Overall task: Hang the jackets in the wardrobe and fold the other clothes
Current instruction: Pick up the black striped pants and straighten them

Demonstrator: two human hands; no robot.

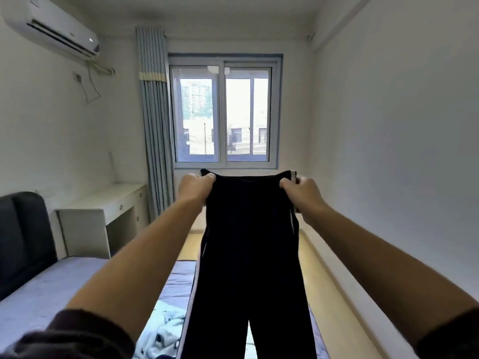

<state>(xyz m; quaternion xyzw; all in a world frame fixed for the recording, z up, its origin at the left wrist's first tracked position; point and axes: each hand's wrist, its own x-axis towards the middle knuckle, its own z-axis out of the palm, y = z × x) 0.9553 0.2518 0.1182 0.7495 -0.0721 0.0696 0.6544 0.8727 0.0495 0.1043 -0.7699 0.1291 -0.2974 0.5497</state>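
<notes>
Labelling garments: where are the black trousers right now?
Centre of the head view: black trousers hang from the left hand and right hand at the waistband, below the window.

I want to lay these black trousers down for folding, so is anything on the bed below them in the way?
Yes. A crumpled light blue garment lies on the bed beside the hanging legs of the black trousers, on their left. The left hand and right hand grip the waistband.

Daylight from window (223, 114), overexposed; room dim, bluish; backlit trousers (248, 255) featureless black; wide-angle bending at edges; soft focus.
</notes>
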